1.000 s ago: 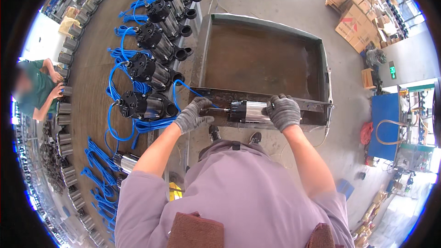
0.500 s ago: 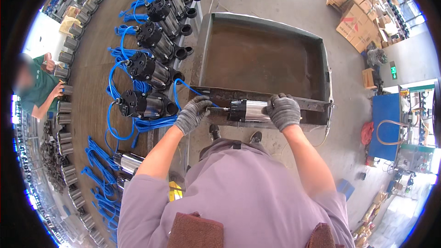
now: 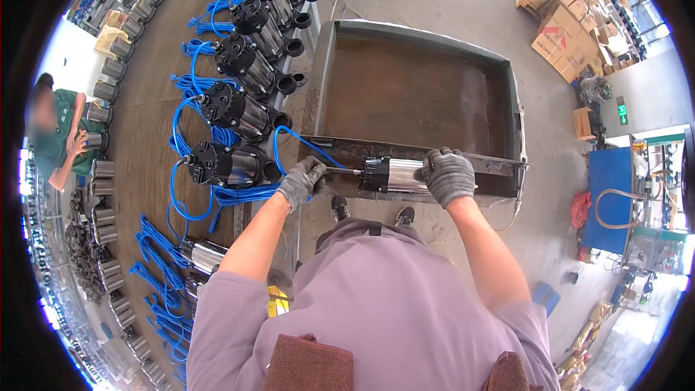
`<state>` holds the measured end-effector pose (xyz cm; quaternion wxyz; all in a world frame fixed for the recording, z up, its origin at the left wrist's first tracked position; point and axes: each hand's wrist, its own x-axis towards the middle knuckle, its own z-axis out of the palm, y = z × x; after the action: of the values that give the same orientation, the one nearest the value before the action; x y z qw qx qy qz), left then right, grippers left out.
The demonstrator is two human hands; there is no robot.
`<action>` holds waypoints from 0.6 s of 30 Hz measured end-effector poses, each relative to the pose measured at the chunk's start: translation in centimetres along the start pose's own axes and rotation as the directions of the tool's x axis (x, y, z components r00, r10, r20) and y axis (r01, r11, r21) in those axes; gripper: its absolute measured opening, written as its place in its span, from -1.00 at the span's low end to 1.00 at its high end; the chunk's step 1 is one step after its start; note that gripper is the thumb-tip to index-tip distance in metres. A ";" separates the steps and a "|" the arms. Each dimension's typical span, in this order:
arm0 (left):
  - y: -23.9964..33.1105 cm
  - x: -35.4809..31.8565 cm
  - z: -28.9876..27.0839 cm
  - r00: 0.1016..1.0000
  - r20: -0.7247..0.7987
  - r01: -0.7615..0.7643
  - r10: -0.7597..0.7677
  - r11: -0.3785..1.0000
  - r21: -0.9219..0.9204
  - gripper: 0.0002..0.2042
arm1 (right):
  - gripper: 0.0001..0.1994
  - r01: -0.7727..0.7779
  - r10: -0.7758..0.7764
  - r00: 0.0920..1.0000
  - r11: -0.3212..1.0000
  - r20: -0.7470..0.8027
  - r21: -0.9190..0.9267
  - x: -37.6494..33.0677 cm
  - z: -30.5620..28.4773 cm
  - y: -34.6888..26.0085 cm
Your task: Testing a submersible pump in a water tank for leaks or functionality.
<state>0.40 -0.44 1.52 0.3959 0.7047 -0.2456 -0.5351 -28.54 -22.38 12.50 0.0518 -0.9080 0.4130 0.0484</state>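
Your left hand in its grey knit glove (image 3: 302, 182) has drawn slightly leftward, baring more of the thin metal rod (image 3: 342, 171). Its fingers curl at the rod's left end; whether they pinch it, you can't tell from here. Keep that wrist in line with the rod, and clear of the thin blue cable (image 3: 298, 139). The black-ended silver metal cylinder (image 3: 405, 175) lies sideways at the near edge of the dark rectangular tray (image 3: 420, 27); your grey-gloved right hand (image 3: 448, 177) clasps its right end, so hold it steady.
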 end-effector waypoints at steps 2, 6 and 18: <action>-0.2 0.7 -0.5 0.993 -0.078 -0.082 0.088 0.994 0.072 -0.65 | -0.75 -0.006 0.006 1.000 1.000 0.002 -0.008 0.0 0.0 0.0; 0.8 0.9 -1.1 0.957 -0.140 0.194 -0.254 0.918 -0.345 -0.50 | -0.75 -0.001 0.001 1.000 1.000 -0.017 0.005 0.1 0.0 -0.1; 3.0 3.3 0.5 0.907 -0.372 0.029 -0.198 0.910 -0.414 -0.63 | -0.75 0.009 -0.008 0.999 1.000 -0.049 0.026 -0.1 0.0 0.1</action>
<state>1.17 -4.81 2.08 0.5409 0.7177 -0.0012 -0.4386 -28.67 -22.39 12.54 0.0538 -0.9099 0.4107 0.0207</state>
